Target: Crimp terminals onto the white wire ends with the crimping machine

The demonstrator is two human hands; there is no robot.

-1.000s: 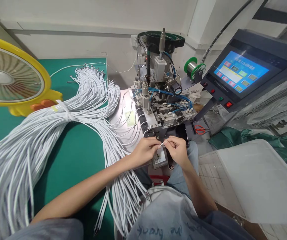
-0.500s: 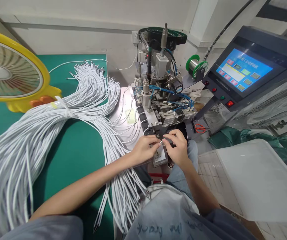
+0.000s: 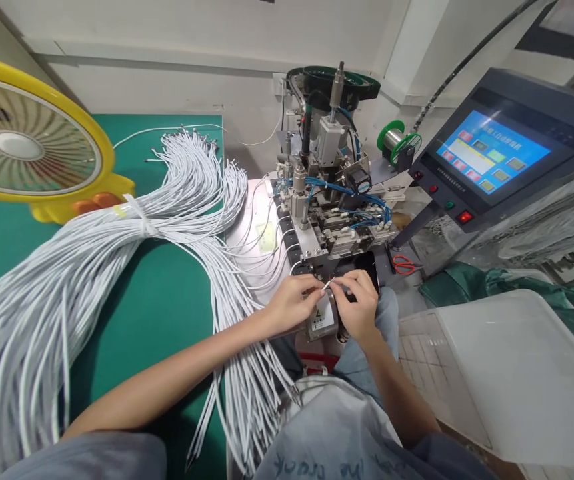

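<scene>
My left hand [image 3: 291, 303] and my right hand [image 3: 359, 303] meet at the front of a small assembly machine [image 3: 334, 200]. Both pinch the tip of one thin white cable [image 3: 325, 286] between thumb and fingers, just above a grey block with a warning label [image 3: 321, 319]. A large bundle of white cables [image 3: 91, 267], tied with a band, fans across the green mat [image 3: 151, 313] to my left; loose strands run under my left forearm.
A yellow fan [image 3: 27, 143] stands at the back left. A touch-screen control panel [image 3: 497, 150] with red and green buttons is on the right, red scissors [image 3: 404, 265] beside the machine. A translucent plastic bin [image 3: 511, 367] sits at my right.
Both hands stay pinched on the cable tip at the machine's front, shifting only slightly. The view has drifted a little, so everything sits somewhat to the right.
</scene>
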